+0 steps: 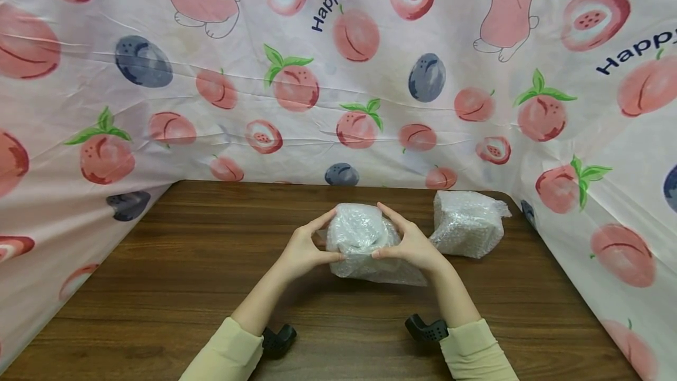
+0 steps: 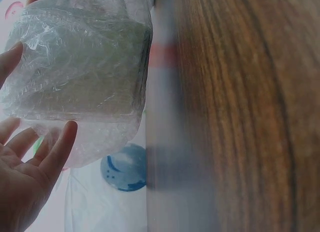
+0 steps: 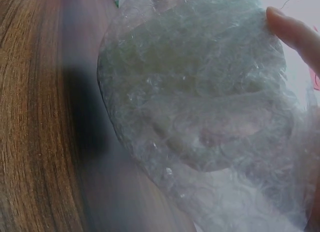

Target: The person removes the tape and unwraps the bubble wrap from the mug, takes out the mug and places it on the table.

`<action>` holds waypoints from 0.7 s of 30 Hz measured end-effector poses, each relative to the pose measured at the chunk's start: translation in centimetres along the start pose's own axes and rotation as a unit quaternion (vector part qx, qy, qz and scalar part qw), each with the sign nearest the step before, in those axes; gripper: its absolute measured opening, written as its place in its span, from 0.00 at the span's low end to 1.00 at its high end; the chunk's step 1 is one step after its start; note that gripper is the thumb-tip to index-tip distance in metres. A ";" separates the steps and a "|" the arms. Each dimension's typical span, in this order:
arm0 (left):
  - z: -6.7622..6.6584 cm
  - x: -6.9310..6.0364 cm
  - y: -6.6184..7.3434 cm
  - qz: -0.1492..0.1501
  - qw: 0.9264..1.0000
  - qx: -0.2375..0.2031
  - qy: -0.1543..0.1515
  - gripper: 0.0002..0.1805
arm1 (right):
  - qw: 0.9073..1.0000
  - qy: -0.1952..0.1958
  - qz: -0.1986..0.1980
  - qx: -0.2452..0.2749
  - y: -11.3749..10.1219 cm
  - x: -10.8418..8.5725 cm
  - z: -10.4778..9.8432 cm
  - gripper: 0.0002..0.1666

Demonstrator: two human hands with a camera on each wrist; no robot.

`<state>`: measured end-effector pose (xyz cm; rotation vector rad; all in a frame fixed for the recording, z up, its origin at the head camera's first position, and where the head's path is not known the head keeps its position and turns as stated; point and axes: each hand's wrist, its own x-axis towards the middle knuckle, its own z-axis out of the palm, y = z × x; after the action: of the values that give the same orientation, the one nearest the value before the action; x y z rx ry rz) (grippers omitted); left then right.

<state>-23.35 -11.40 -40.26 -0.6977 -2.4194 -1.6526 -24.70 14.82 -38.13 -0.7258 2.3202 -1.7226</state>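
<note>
A bubble-wrapped package (image 1: 361, 231), clear wrap around something pale and blocky, is held between both hands in the middle of the table. The left hand (image 1: 302, 250) grips its left side, thumb on the near face and the other fingers at the side and back. Opposite it, the right hand (image 1: 416, 247) holds the right side, its thumb also in front. Both wrist views show a gap between the package (image 2: 85, 67) and the tabletop. A loose flap of wrap (image 1: 404, 274) hangs towards the lower right. Whatever is inside stays blurred by the plastic.
Another bubble-wrapped package (image 1: 468, 225) sits at the back right of the dark wooden table (image 1: 211, 222). Fruit-printed cloth (image 1: 317, 151) rises along the table's back and both sides. Black wrist mounts (image 1: 278, 340) show below both hands.
</note>
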 end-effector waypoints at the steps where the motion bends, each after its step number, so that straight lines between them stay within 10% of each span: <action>1: 0.0 0.0 0.0 -0.001 1.000 0.001 0.000 0.51 | 1.000 0.001 0.001 -0.001 -0.1 0.0 0.0 0.60; 10: -0.3 0.1 0.0 -0.008 1.000 -0.005 0.000 0.51 | 1.000 -0.003 -0.007 -0.007 -2.0 -0.3 0.6 0.59; 21: -0.3 0.2 -0.7 -0.016 1.000 -0.002 0.002 0.50 | 1.000 0.012 -0.023 -0.017 0.8 0.6 0.7 0.59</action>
<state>-23.88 -11.88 -40.68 -0.6572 -2.4373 -1.6703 -25.15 14.12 -39.05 -0.7742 2.3727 -1.7245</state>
